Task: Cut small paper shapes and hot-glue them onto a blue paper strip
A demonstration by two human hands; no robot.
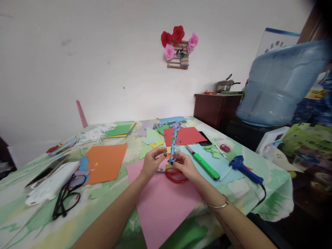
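Observation:
A thin stem wrapped in blue curled paper (173, 143) stands upright between my hands, with a small green bit partway up and yellow at its foot. My right hand (186, 165) is closed around its lower part. Just left of it, my left hand (153, 162) has thumb and forefinger pinched together; whatever they hold is too small to name. Below my fingers, scissors with red handles (177, 175) lie on a pink sheet of paper (166, 207), their blades partly covered by my left hand.
A green utility knife (206, 166) lies on light blue paper, with a blue glue gun (245, 169) to its right. Red paper (186, 135) is behind my hands. Orange paper (106, 162), black glasses (68, 197) and a phone (46, 169) lie left. A large water bottle (277, 83) stands right.

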